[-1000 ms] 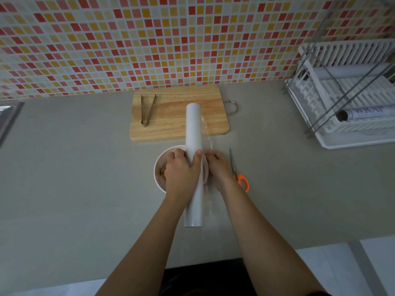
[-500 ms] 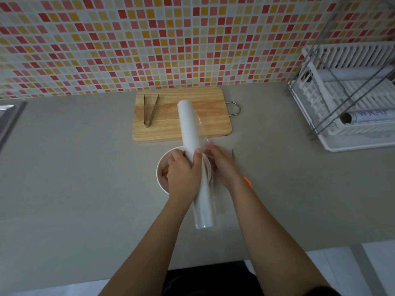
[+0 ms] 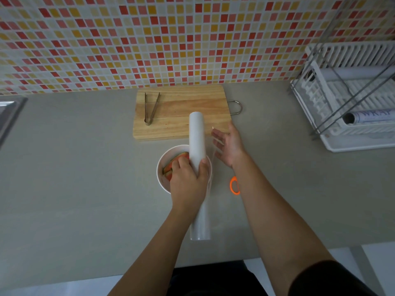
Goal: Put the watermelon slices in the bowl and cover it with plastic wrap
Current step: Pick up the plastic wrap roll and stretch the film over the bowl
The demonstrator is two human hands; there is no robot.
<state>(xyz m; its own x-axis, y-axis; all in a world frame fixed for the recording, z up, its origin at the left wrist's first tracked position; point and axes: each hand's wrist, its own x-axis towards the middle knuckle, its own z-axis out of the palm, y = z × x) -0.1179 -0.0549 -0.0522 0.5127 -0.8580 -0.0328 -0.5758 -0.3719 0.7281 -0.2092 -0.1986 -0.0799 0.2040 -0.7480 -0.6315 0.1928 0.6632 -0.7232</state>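
Note:
A white bowl [image 3: 162, 165] stands on the grey counter and holds red watermelon slices [image 3: 181, 155] with green rind. A long white roll of plastic wrap [image 3: 196, 133] lies lengthwise over the bowl's right side. My left hand [image 3: 188, 184] grips the roll at its middle and hides part of the bowl. My right hand [image 3: 229, 146] hovers just right of the roll with its fingers spread, its palm facing the roll. A narrow strip of clear film [image 3: 213, 146] hangs between the roll and those fingertips. I cannot tell whether the fingers touch it.
A wooden cutting board [image 3: 181, 103] with metal tongs [image 3: 150, 107] on it lies behind the bowl. Orange-handled scissors [image 3: 234, 185] sit right of the bowl, partly under my right forearm. A white dish rack [image 3: 350, 133] holding another wrap roll [image 3: 369, 117] stands at the right. A sink edge [image 3: 8, 116] shows far left.
My right hand has left the roll, moved right and away, and spread its fingers. A little film has come off the roll. My left hand keeps its grip.

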